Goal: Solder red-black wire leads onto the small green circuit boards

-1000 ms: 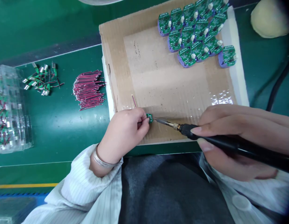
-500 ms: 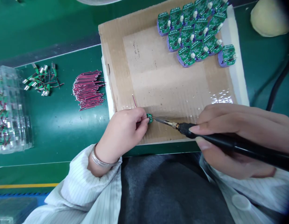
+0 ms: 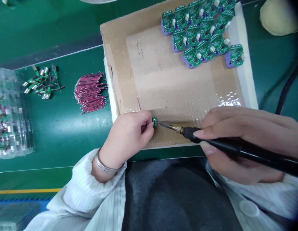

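Note:
My left hand [image 3: 128, 136] pinches a small green circuit board [image 3: 154, 122] at its fingertips, over the near edge of a cardboard sheet [image 3: 115, 64]. A thin red-and-black wire [image 3: 138, 103] sticks out past those fingers. My right hand [image 3: 245, 141] grips a black soldering iron [image 3: 225, 144], and its metal tip [image 3: 164, 125] reaches the small board's right side. Several larger green boards on purple bases [image 3: 192, 35] lie grouped at the sheet's far end.
To the left on the green bench mat lie a bundle of red-and-black wires [image 3: 89, 93], wired silver components [image 3: 43, 83] and a stack of clear plastic trays [image 3: 9, 118]. A beige pad [image 3: 278, 16] and a black cable [image 3: 289, 86] lie right.
The soldering iron's tip has moved slightly left, closer to the small board. My left hand holds about the same place, and the whole view has drifted slightly.

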A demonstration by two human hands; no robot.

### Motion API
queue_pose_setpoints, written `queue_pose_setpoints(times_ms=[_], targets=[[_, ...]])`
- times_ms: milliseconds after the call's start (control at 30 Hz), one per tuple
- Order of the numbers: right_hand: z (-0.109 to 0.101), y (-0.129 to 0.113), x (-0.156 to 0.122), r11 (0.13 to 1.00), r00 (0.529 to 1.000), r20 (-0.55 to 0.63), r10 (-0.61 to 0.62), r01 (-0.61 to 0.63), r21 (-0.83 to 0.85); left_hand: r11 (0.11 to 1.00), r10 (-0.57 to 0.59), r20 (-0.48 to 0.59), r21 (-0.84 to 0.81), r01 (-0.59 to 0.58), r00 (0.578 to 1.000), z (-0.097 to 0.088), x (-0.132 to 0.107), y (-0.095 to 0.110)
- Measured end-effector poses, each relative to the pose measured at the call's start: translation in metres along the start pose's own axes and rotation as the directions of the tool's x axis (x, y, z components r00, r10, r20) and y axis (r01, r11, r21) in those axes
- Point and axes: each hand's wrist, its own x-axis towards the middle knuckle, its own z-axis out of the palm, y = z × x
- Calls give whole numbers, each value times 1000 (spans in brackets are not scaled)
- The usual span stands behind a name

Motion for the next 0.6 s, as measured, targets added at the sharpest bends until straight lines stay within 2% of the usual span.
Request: queue_pose_setpoints(times_ms=[200, 367, 433, 600], targets=[[5, -1, 2, 1000, 1000, -4, 7, -7, -4, 1000, -6, -6, 2, 6, 1000, 1, 0, 1], [7, -5, 3, 998, 998, 5, 68, -68, 5, 1000, -3, -10, 5, 3, 1000, 1, 0, 1], [8, -5, 3, 999, 999, 14, 52, -52, 0, 1000, -6, -8, 9, 6, 1000, 1, 1, 2], [8, -3, 4, 1000, 999, -46, 13, -14, -25, 1000, -16, 0, 25, 16, 1000, -1, 1, 3]])
